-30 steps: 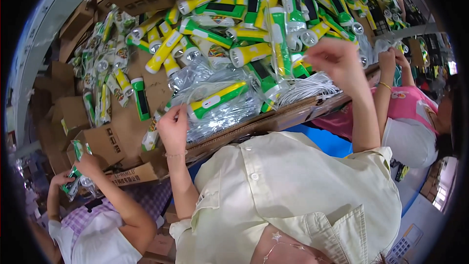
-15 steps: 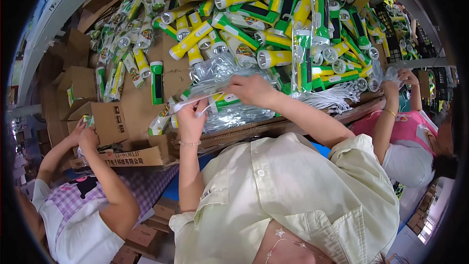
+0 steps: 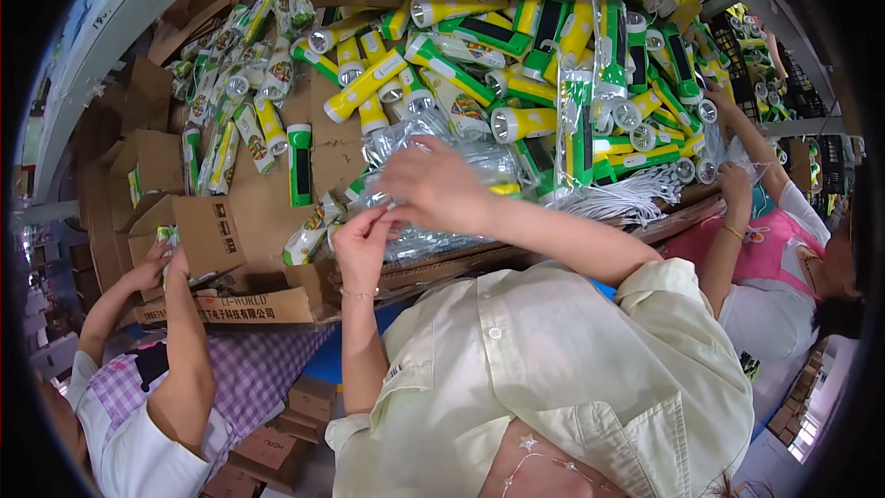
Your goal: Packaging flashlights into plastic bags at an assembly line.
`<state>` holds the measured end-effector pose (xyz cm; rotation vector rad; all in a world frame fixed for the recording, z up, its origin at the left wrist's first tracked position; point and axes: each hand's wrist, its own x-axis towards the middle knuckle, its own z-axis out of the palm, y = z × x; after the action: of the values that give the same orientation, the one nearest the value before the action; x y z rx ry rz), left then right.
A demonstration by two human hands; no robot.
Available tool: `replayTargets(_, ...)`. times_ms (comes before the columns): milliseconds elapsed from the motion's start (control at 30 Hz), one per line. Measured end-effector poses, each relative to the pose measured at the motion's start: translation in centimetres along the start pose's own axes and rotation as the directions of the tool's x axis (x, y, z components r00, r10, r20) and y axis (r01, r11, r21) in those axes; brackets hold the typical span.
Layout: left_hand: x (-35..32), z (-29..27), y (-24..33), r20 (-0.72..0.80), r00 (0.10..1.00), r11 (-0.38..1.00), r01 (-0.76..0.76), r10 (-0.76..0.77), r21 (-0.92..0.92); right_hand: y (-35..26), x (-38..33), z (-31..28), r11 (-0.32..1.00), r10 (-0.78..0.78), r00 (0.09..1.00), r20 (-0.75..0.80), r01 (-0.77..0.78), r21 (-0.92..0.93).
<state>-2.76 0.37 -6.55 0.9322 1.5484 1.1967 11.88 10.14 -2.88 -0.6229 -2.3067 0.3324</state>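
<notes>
My left hand (image 3: 359,244) is pinched closed at the cardboard's near edge. The white cable it held half a second ago is now hidden behind the fingers. Over it reaches my right hand (image 3: 438,192), slightly blurred, its thumb side meeting the left fingertips; whether it grips the cable does not show. Beneath and beyond both hands lies a heap of clear plastic bags (image 3: 438,244). Just left of my left hand rests a bagged green and white flashlight (image 3: 313,231). Yellow and green flashlights (image 3: 367,83) are piled beyond.
Loose white cables (image 3: 636,189) lie bunched to the right. A bagged green flashlight (image 3: 576,129) stands out in the pile. At left, a co-worker's hands (image 3: 161,263) work by an open carton (image 3: 205,231); at right, another person's hand (image 3: 735,186) is by plastic bags.
The white cable stretched between my hands has gone from sight. My right hand has swung left and down onto my left hand. The right co-worker's far arm has reached forward into the pile.
</notes>
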Motion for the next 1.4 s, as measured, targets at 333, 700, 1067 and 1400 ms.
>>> replayTargets(333,-0.3,-1.6,1.0,-0.061,0.99,0.971,-0.113,0.129,0.211,1.1,0.3,0.1,0.994,-0.106,0.976,0.192,0.105,0.016)
replayTargets(700,10.6,-21.0,4.3,-0.58,0.781,0.968,-0.242,0.233,0.063,10.3,2.3,-2.2,0.943,0.326,0.932,0.157,-0.307,-0.132)
replayTargets(1067,13.9,-16.7,1.2,-0.28,0.732,0.575,-0.183,0.621,0.797,4.5,-5.3,0.0,0.954,0.23,0.933,0.276,-0.16,-0.252)
replayTargets(1400,7.2,1.3,0.0,0.32,0.945,0.621,-0.288,0.063,0.729,4.2,-6.3,1.5,0.876,0.482,0.872,0.085,-0.479,-0.046)
